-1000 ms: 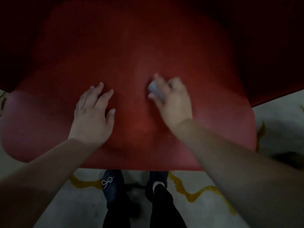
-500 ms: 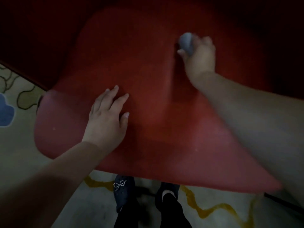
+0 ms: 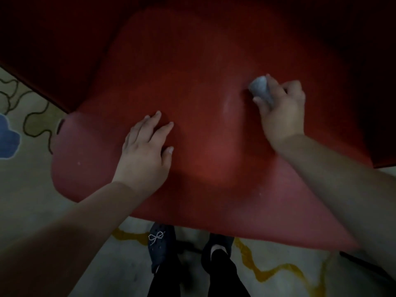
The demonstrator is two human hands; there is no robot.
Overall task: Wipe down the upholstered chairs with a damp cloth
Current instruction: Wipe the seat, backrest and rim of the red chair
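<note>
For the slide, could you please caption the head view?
Right hand wipes red chair seat with grey cloth; left hand rests flat.

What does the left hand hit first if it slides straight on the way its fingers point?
Nothing but bare red seat: the left hand lies flat, fingers pointing up and slightly right. That line passes left of the right hand and its cloth, toward the dark far edge, probably.

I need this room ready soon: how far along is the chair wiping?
Done: hard to judge; only a faint pale streak on the red seat beside the cloth hints at wiping. In hand: the right hand grips a grey cloth on the seat, while the left hand rests flat on it. Left: no other chair is in view, so I cannot tell.
</note>
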